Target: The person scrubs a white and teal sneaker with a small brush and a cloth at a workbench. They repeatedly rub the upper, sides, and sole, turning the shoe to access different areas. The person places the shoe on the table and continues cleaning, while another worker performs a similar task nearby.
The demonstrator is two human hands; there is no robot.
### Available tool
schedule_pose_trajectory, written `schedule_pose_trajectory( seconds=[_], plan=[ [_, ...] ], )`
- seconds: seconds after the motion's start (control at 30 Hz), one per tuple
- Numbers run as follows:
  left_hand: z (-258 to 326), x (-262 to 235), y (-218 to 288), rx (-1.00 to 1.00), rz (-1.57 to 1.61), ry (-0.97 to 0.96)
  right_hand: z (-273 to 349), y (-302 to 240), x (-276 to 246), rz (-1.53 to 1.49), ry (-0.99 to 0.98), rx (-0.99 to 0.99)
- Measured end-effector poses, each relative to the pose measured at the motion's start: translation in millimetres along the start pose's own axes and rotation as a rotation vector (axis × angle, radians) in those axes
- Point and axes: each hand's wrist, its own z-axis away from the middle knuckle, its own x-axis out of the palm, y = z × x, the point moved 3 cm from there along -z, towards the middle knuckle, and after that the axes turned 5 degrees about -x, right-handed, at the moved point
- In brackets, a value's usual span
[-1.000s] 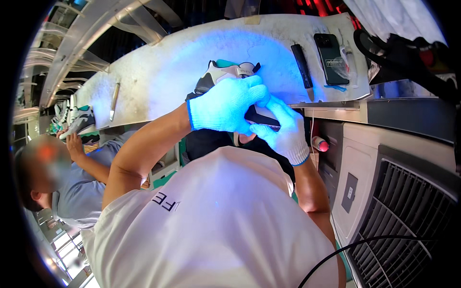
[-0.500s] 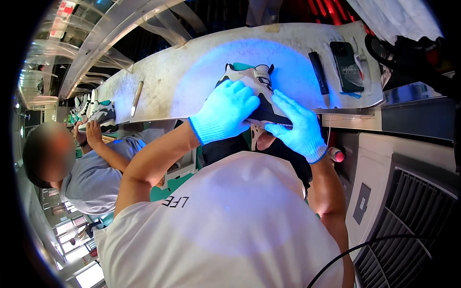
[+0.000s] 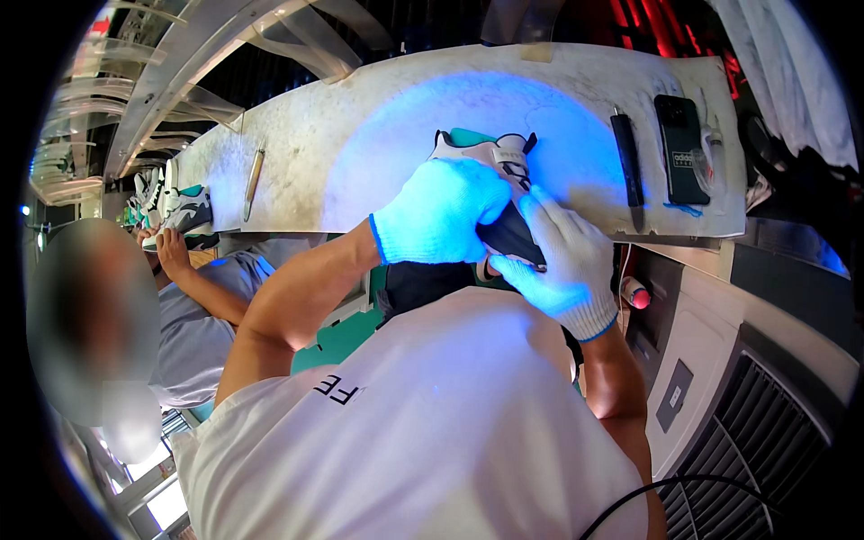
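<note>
A white and teal sneaker (image 3: 493,155) with a black sole lies tilted at the near edge of a worn white workbench (image 3: 360,135), lit by blue light. My left hand (image 3: 441,214), in a light knit glove, wraps over the shoe's side. My right hand (image 3: 562,263), gloved the same way, grips the dark sole from below and the right. Both hands hold the shoe in front of my chest.
On the bench lie a black phone (image 3: 681,148), a dark pen-like tool (image 3: 627,160) and a thin stick (image 3: 254,183). A co-worker's hand (image 3: 169,255) reaches toward another sneaker (image 3: 187,211) at left. A grey vented machine (image 3: 765,396) stands at lower right.
The view has shifted, so bench and shoe sit further right and lower. My hands keep their hold on the sneaker, with the right hand sliding lower along the sole.
</note>
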Motion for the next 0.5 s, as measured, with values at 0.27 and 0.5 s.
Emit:
schedule_pose_trajectory(
  seconds=[0.27, 0.5],
  plan=[
    [-19, -17, 8, 0.006, 0.044, 0.006, -14, 6, -8, -0.281, -0.067, 0.188],
    [-23, -9, -1, 0.096, 0.022, 0.023, -52, 1, 1, -0.389, -0.467, 0.809]
  ],
)
